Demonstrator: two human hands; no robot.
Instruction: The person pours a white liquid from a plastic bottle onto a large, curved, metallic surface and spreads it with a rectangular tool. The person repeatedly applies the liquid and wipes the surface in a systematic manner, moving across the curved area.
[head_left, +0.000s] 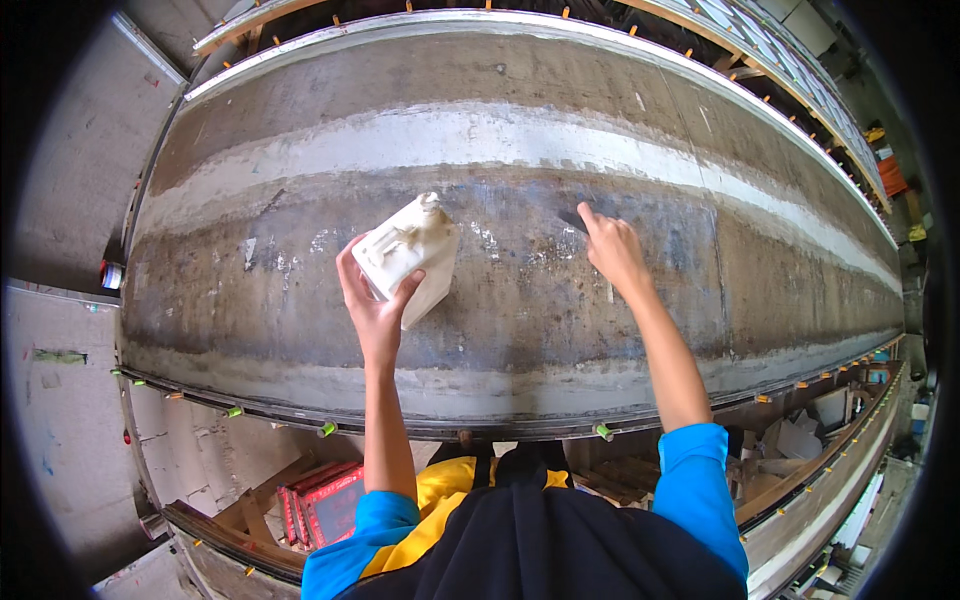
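My left hand [372, 318] grips a white plastic jug [432, 268], tilted over the long table. Thumb and fingers wrap its near end, and the spout end with white residue points away from me. To the right, my right hand [612, 250] is closed on a small dark, flat-bladed tool [573, 221], perhaps a scraper. Its index finger stretches along the tool, and most of the handle is hidden in the palm. The blade is close to the stained tabletop [560, 310]; I cannot tell whether it touches.
A whitish band [480, 135] runs along the tabletop's far half. Green and orange pegs, such as a green one [326, 429], line the near edge. Red flat boxes [325, 505] lie below at left, scrap pieces [795, 440] below at right. A small can [110, 275] sits by the left end.
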